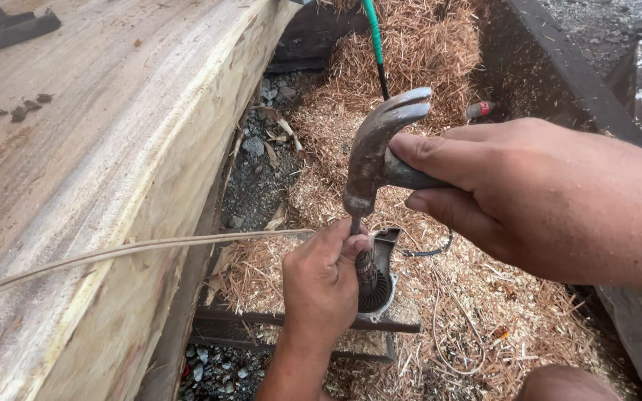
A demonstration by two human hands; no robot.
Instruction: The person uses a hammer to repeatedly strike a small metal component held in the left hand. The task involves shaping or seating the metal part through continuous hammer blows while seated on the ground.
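Clearly at stake: left hand [321, 286] fingers, clamped around the punch [355, 226] just under the hammer [374, 152].
Cause: right hand [518, 197] chokes the hammer's head; a glancing blow could strike knuckles or the power-tool housing [380, 286].

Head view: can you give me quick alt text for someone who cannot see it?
A right hand holds a steel claw hammer by its neck, head down on a thin rod gripped upright in the left hand over a finned motor part. Wood shavings cover the ground beside a big pale timber slab.
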